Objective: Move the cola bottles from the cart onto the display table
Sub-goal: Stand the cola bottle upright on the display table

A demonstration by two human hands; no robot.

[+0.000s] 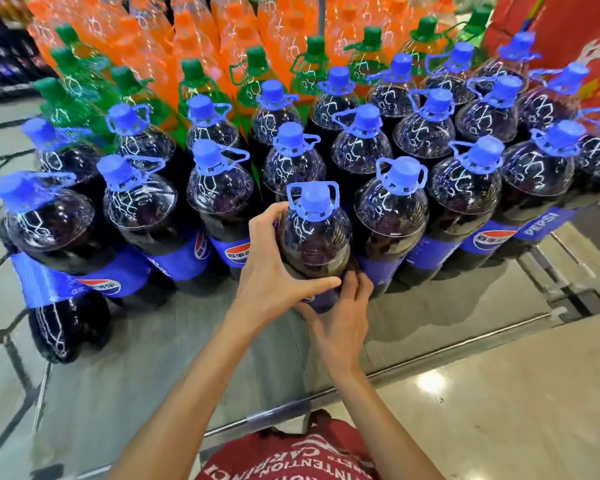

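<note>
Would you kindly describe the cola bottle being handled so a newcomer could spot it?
On the display table, blue-capped cola bottles stand in front of green bottles and orange bottles. The wanted bottle is in their nearest row, the only one gripped by left hand and right hand.

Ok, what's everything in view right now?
cola bottles: roughly twenty, dark with blue caps, standing in the front rows
held cola bottle: one, dark, blue cap, front centre
green bottles: several, green caps, behind the cola, left and centre
orange bottles: many, orange, back rows
display table: one, glossy grey, under the bottles
red panel: one, top right
left hand: grips the held bottle's shoulder
right hand: grips it lower down
</note>
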